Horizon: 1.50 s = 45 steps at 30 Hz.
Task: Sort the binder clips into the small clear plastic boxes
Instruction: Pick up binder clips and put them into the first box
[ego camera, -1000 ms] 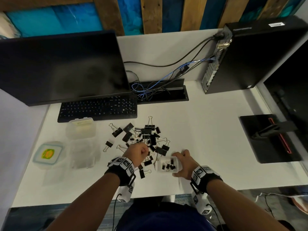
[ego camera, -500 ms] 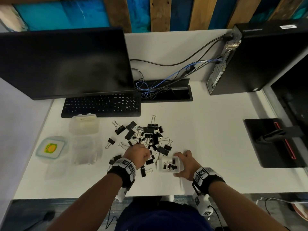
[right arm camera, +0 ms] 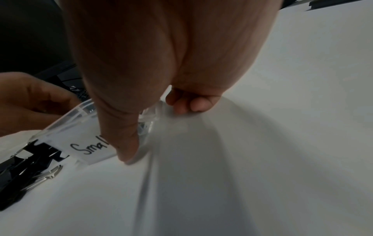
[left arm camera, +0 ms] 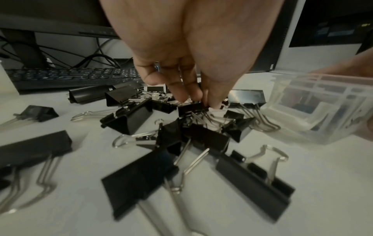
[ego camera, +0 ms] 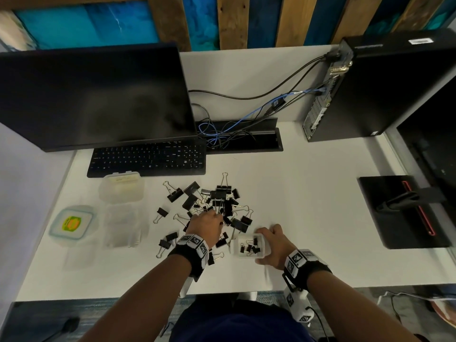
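A heap of black binder clips (ego camera: 217,201) of mixed sizes lies on the white desk (ego camera: 308,198) in front of the keyboard. My left hand (ego camera: 206,224) reaches into the heap, and its fingertips (left arm camera: 194,95) pinch a small black clip (left arm camera: 192,108). My right hand (ego camera: 272,245) grips a small clear plastic box (ego camera: 250,245) that holds several small clips. In the right wrist view the box (right arm camera: 80,135) bears a white label with handwriting, and my thumb (right arm camera: 125,140) lies across that label.
A black keyboard (ego camera: 148,157) and a monitor (ego camera: 93,95) stand behind the heap. More clear boxes (ego camera: 122,187) and a lidded box with a yellow sticker (ego camera: 71,224) sit at the left. A computer tower (ego camera: 377,87) and a black monitor base (ego camera: 404,211) are on the right.
My left hand has moved forward from a fist at the heap's near edge into the clips, and its fingers now pinch a small one. The right hand still holds the box.
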Motion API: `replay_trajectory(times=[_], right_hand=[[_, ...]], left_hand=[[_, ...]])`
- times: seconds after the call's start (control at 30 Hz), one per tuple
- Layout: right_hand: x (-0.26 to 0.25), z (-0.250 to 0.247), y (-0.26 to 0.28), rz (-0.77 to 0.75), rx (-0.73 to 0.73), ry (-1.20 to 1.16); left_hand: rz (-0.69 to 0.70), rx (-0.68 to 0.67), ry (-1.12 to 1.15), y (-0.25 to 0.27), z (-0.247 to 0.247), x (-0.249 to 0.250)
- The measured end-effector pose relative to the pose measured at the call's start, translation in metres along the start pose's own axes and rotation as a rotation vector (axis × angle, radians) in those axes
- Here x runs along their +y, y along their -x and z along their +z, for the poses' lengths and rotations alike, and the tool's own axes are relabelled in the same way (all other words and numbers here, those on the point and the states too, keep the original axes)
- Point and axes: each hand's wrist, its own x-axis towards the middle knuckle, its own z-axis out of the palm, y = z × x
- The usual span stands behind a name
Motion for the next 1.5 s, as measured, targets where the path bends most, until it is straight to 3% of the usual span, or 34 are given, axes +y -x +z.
replay_trajectory(times=[0.13, 0.33, 0.43, 0.8, 0.97, 1.07, 1.3, 1.5], right_hand=[[0.000, 0.000, 0.000, 0.003, -0.003, 0.003], [-0.001, 0.000, 0.000, 0.001, 0.004, 0.004], [-0.002, -0.001, 0.001, 0.000, 0.012, -0.002], [0.002, 0.000, -0.001, -0.033, 0.022, 0.001], [0.004, 0.000, -0.002, -0.033, 0.004, 0.011], [0.003, 0.000, -0.002, -0.026, 0.004, 0.008], [0.002, 0.001, -0.002, -0.037, 0.007, 0.000], [0.004, 0.000, -0.001, -0.041, 0.018, -0.011]], left_hand=[[-0.007, 0.035, 0.183, 0.005, -0.006, 0.004], [0.216, -0.085, 0.347, 0.013, -0.015, 0.024], [0.254, -0.099, 0.393, 0.016, -0.013, 0.031], [-0.094, 0.094, 0.227, 0.026, 0.000, -0.034], [-0.235, 0.028, 0.028, 0.032, -0.007, -0.054], [-0.263, -0.056, -0.021, 0.032, -0.006, -0.060], [-0.233, 0.076, 0.026, 0.014, -0.015, -0.058], [-0.226, -0.038, -0.082, -0.009, -0.027, -0.052]])
